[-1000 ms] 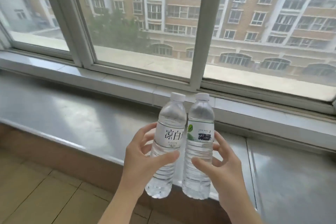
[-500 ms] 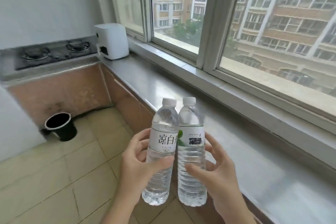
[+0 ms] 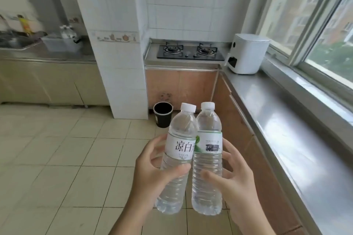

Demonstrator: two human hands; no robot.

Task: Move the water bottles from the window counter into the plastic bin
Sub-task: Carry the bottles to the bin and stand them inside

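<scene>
Clear plastic bottles: white-label bottle (image 3: 177, 160) gripped in left hand (image 3: 152, 175), green-label bottle (image 3: 207, 160) in right hand (image 3: 235, 183), touching, liable to knock and slip en route to bin (image 3: 57, 44) at upper left.

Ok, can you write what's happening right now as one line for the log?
stage: carrying | left hand: holds white-label bottle | right hand: holds green-label bottle | bottles: upright, capped, side by side | plastic bin: on far counter, blurred

Two clear water bottles, lower centre of frame, held off the floor.
White-label bottle (image 3: 176, 160) tilts right, touching green-label bottle (image 3: 207, 160), approx upright; both white-capped, full. Plastic bin (image 3: 57, 44), upper left, blurred, poss w/ bottles inside.
</scene>
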